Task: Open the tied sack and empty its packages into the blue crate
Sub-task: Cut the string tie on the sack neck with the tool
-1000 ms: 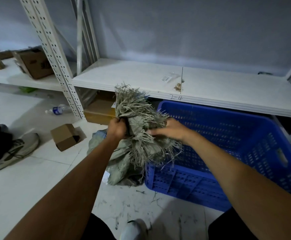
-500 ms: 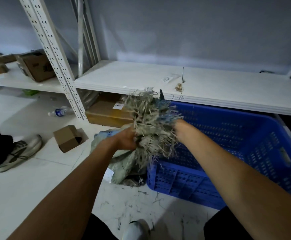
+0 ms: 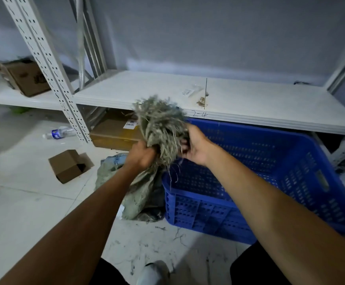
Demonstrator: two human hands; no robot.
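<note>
Two bare hands raised, both on one grey-green woven sack with a frayed, stringy mouth (image 3: 161,124). Left hand (image 3: 141,154) fisted tight around the sack's neck, just below the frayed tuft. Right hand (image 3: 196,146) beside it on the tuft's far side, fingers (image 3: 185,144) curled into the loose fibres, grip only partly closed. Sack's mouth bunched between the two hands, tuft standing above them; whether any tie remains on it cannot be told. Sack body hanging down from the left hand to the pale tiled floor (image 3: 23,202), slumped there and touching the near left corner of one blue perforated plastic crate (image 3: 270,182). Crate directly under and beyond the right hand, tilted, interior showing no packages. Loose threads scattered on the floor below both forearms.

Past the hands, one long white metal shelf (image 3: 249,103) with "2-4" written on its front edge, and one small paper label (image 3: 188,92) lying on it. Under the shelf, beyond the left hand, one flat brown cardboard box with a white sticker (image 3: 114,134). Further left of the left hand, one small open brown cardboard box (image 3: 68,165) on the floor, then one clear plastic water bottle with a blue label (image 3: 58,133) lying on its side. Far left, one more brown cardboard box (image 3: 27,79) on a second white shelf. One perforated white upright post (image 3: 50,68) between the shelves.
</note>
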